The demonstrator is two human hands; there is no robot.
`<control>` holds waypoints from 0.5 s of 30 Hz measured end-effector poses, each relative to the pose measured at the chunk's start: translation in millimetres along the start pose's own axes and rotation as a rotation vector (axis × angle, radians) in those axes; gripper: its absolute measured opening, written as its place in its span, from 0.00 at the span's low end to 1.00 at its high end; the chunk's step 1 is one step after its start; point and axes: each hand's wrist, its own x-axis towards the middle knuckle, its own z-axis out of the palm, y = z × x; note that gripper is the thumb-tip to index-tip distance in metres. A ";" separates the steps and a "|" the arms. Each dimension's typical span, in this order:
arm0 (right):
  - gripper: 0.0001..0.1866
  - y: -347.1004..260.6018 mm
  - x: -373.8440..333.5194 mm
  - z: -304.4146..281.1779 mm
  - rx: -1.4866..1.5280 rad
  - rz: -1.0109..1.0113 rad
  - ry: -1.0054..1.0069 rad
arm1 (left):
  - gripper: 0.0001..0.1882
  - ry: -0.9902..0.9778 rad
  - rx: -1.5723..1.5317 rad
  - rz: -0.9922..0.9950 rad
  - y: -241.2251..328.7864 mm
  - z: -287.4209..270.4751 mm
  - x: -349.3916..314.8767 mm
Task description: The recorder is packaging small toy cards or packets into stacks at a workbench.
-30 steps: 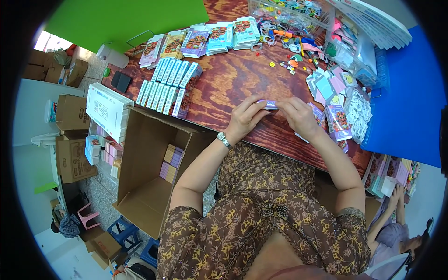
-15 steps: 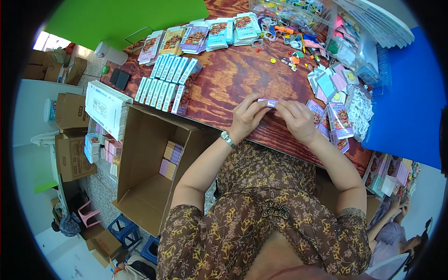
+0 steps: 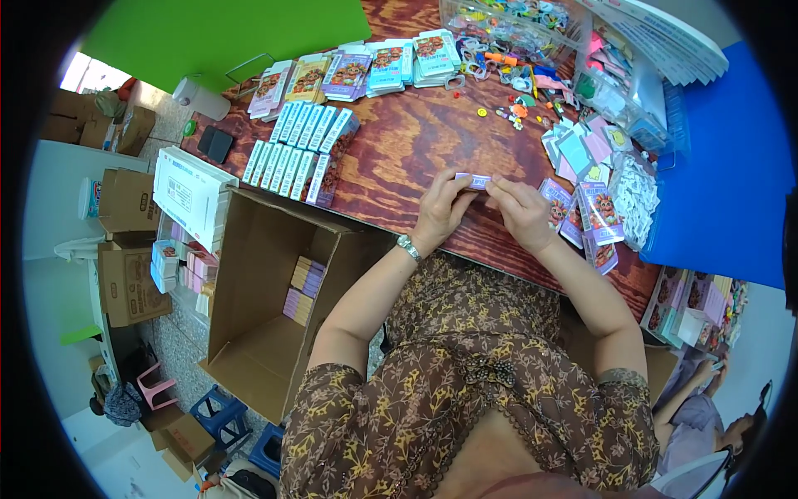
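A small purple box (image 3: 473, 181) is held end-up between both my hands, over the near edge of the wooden table (image 3: 399, 150). My left hand (image 3: 440, 206) pinches its left side, and a watch is on that wrist. The fingers of my right hand (image 3: 520, 209) press on its right end. Just right of my right hand lie several purple printed boxes (image 3: 600, 214), some overlapping. Left of my hands, upright boxes (image 3: 287, 154) stand in two rows. Behind those rows lie stacks of flat printed cartons (image 3: 388, 65) in pink, yellow, purple and blue.
An open cardboard box (image 3: 266, 291) with small packs inside stands left below the table. To the right lie white paper strips (image 3: 636, 200), coloured cards (image 3: 578, 150) and a clear bin (image 3: 623, 112). Small trinkets (image 3: 515, 112) are scattered at the back. Another person (image 3: 698, 424) sits at far right.
The view has shifted slightly. My hands still hold the purple box, which now shows its printed narrow face a little more level; the fingers have moved only slightly.
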 end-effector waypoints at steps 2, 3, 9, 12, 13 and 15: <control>0.16 2.3 1.3 -1.5 0.127 0.078 -0.018 | 0.21 0.008 -0.022 -0.065 1.5 0.0 -5.8; 0.16 0.4 4.4 -4.3 0.256 0.160 -0.047 | 0.21 0.016 -0.002 -0.068 4.2 -2.6 -6.7; 0.14 28.3 18.1 -61.7 0.159 0.121 -0.162 | 0.23 -0.058 0.250 -0.033 25.5 -58.9 23.6; 0.12 43.6 13.8 -75.5 0.071 0.172 -0.251 | 0.21 -0.172 0.609 -0.034 -2.3 -104.2 23.4; 0.13 52.4 17.9 -76.5 0.038 0.162 -0.372 | 0.21 -0.204 0.647 -0.053 -20.4 -121.6 16.9; 0.20 72.7 20.0 -88.2 -0.056 0.192 -0.604 | 0.20 -0.204 0.687 -0.124 -32.2 -144.8 11.5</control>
